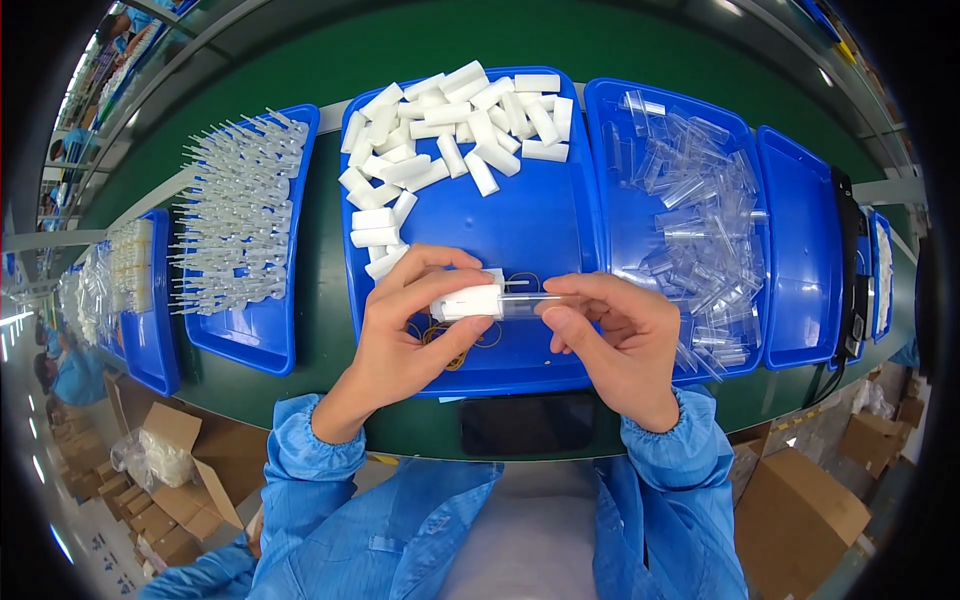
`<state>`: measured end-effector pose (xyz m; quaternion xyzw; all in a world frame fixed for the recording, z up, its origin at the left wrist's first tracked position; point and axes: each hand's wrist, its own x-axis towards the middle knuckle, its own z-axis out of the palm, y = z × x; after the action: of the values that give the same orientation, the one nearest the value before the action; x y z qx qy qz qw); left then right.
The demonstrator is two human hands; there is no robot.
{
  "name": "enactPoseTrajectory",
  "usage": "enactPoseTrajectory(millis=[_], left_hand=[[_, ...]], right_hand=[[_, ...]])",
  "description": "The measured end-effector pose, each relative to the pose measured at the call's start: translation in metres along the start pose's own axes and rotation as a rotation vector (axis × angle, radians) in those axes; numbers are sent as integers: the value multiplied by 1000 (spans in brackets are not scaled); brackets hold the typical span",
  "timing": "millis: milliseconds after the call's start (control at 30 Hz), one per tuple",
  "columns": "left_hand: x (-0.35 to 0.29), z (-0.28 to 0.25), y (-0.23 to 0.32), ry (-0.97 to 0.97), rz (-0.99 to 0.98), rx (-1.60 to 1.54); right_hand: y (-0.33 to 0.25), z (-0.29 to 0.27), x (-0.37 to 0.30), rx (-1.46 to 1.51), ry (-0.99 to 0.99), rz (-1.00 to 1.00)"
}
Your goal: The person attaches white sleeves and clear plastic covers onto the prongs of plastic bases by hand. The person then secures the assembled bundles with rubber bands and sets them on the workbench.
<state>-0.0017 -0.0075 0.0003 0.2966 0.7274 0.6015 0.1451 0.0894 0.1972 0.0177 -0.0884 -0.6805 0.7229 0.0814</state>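
My left hand [405,315] pinches a short white block [470,301] between thumb and fingers, over the near part of the middle blue tray [490,225]. In my right hand [625,340], thumb and fingertips are closed on a clear plastic tube [525,305]. The tube's left end meets the right end of the white block; whether it goes inside I cannot tell. Thin yellow-brown loops [460,348], like rubber bands, lie in the tray under my hands. Many similar white pieces [460,110] are heaped along the tray's far and left sides.
To the right stands a blue tray of clear tubes [700,190], with another blue tray [800,270] beyond it. On the left, slender white-and-clear pieces [245,210] fill a tilted blue tray. A dark flat phone-like slab [528,425] lies at the table's near edge. Cardboard boxes [800,520] stand below.
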Motion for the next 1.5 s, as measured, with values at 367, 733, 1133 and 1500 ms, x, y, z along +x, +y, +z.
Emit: enactPoseTrajectory(millis=[367, 733, 1133, 1500], left_hand=[[-1, -1, 2, 24, -10, 52], [-2, -4, 3, -5, 18, 95], [-1, -5, 2, -33, 52, 100], [3, -12, 2, -82, 73, 151]], right_hand=[[1, 5, -1, -146, 40, -63], [5, 7, -1, -36, 77, 49], [2, 7, -1, 56, 5, 124], [-5, -9, 7, -278, -141, -54]])
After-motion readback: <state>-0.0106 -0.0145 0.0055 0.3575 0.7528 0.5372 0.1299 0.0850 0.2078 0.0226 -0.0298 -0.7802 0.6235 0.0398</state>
